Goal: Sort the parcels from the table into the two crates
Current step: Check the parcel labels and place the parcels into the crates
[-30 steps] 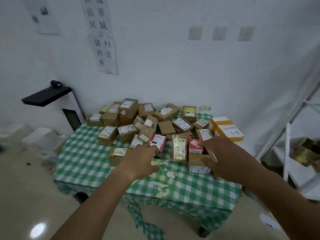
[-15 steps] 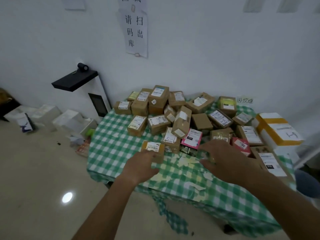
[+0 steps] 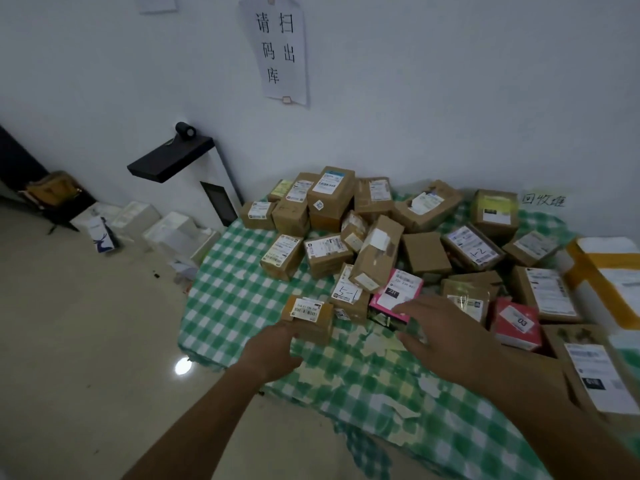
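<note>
We see left hand [image 3: 273,351] touching small brown cardboard parcel [image 3: 308,318] at near edge of green-checked tablecloth [image 3: 228,296]; grip unclear. Right hand [image 3: 446,336], fingers spread, holds nothing, near glossy pink box [image 3: 398,294].

- tablecloth [image 3: 239,299]: green and white check
- parcels [image 3: 325,254]: mostly brown cardboard, white labels with black print
- pink parcel [image 3: 396,294] near front edge, white label
- red parcel [image 3: 516,323] toward right edge, white label
- white box with yellow bands [image 3: 609,271] at right edge
- wall sign [image 3: 277,50]: white, black characters
- stand [image 3: 169,161] left of table: black top
</note>
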`<state>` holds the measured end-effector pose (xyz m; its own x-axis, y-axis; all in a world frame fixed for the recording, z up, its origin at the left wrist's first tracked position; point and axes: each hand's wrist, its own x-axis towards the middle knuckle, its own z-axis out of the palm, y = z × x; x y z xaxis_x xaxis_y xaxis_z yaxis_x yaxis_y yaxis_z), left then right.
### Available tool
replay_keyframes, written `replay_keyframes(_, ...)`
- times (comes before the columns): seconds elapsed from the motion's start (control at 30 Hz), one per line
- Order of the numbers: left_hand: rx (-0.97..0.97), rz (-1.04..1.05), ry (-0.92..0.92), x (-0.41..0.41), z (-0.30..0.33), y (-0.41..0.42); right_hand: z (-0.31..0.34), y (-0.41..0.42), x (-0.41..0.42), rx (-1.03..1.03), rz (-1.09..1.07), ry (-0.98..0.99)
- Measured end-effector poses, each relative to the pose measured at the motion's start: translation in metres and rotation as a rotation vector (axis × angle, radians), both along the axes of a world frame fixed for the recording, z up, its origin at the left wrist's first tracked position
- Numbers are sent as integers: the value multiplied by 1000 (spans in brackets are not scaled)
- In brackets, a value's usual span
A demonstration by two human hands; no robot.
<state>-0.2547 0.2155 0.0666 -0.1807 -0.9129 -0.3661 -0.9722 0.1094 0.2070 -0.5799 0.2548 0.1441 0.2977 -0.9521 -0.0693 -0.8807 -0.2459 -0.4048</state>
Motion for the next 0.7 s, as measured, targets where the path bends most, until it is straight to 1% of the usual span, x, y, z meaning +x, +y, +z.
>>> replay_keyframes(0.13, -2, 22, -25, 2, -12, -23, -10, -20, 7, 39, 24, -66)
replay_keyframes(0.23, 20, 1, -53, 8, -27, -47, -16, -32, 14, 52, 4, -93)
replay_keyframes(0.33, 43, -70, -87, 14, -43, -81, -29, -45, 20, 71, -29, -60)
replay_keyframes(0.47, 79, -182, -101, 26, -73, -123, -37, -59, 37, 129, -151, -39)
replay_keyframes(0.7, 86, -437, -100, 36, -112, -165, -37, -92, 97, 223, -267, 6)
